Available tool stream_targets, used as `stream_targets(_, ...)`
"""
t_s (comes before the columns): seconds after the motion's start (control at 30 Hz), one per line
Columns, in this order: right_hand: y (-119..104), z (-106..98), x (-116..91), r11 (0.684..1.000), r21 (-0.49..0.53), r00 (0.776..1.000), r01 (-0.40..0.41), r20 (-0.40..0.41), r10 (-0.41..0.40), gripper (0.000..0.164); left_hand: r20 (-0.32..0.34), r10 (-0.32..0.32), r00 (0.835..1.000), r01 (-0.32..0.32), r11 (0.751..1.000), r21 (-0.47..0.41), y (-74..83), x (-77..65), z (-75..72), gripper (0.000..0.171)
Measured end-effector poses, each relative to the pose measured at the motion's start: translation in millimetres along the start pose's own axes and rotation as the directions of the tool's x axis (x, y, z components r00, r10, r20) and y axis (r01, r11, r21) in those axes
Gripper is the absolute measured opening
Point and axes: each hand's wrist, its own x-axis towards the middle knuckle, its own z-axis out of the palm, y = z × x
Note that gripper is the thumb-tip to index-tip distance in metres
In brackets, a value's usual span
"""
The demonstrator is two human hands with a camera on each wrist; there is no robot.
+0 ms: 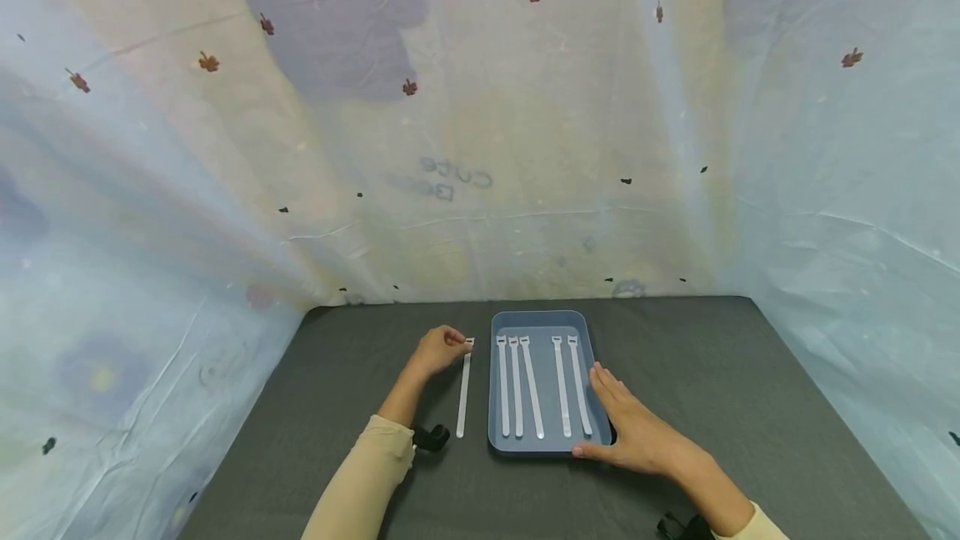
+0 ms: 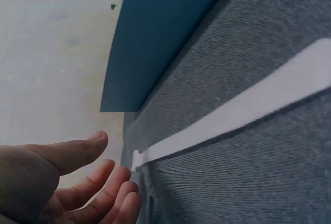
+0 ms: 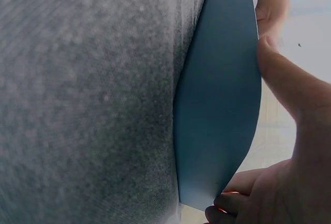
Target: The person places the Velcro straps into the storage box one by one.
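A white hook-and-loop cable tie [image 1: 463, 394] with a slotted head lies lengthwise on the dark cloth, left of a blue-grey tray [image 1: 537, 446]. My left hand [image 1: 442, 349] is at its far, slotted end, fingertips overlapping it in the head view. The left wrist view shows the thumb and fingers of that hand [image 2: 77, 177] apart, with nothing between them. At the tray's near right corner rests my right hand [image 1: 637, 432], its thumb on the front rim and its extended fingers along the right side. Inside the tray lie several similar ties [image 1: 517, 390], three at left and two at right.
Dark grey cloth [image 1: 705, 373] covers the table. Pale printed sheeting [image 1: 480, 148] hangs behind and at both sides. Each wrist carries a black strap, such as the left one [image 1: 431, 438].
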Motion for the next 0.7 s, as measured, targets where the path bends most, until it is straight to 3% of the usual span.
stream_targets(0.2, 0, 1, 0, 1.0, -0.007, 1.0, 0.003, -0.002, -0.003, 0.13, 0.031, 0.007, 0.999, -0.008, 1.0, 0.007, -7.3, -0.1, 1.6, 0.023)
stream_targets(0.7, -1, 0, 0, 1.0, 0.008, 1.0, -0.011, 0.008, 0.011, 0.129, 0.008, 0.015, 1.0, -0.015, 0.999, 0.045, -10.9, -2.0, 11.8, 0.028)
